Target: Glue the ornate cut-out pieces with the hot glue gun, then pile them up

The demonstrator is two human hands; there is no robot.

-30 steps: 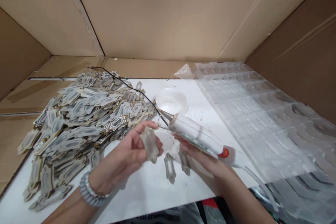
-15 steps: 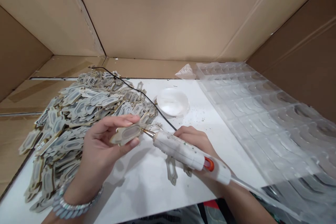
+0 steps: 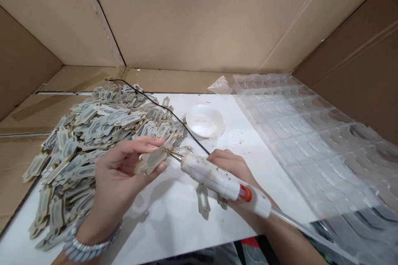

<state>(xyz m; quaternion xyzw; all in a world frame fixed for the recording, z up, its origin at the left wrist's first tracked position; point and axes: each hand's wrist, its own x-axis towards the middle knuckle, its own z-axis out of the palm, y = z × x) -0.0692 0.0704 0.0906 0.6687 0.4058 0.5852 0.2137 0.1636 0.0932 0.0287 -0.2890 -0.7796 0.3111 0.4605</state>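
left hand point(image 3: 120, 174) pinches plaque point(image 3: 151, 160) | right hand point(image 3: 231, 165) grips glue gun point(image 3: 217, 178), nozzle touching plaque | pile point(image 3: 93, 132) left

Left hand point(image 3: 124, 169): forearm in from bottom left, beaded bracelet on the wrist, palm turned right, thumb on top and fingers curled underneath in a pinch grip. Right hand point(image 3: 230, 167): forearm in from bottom right, wrist low, knuckles up, fingers wrapped shut around what it holds. Both hands raised, close together, fingertips near but not touching
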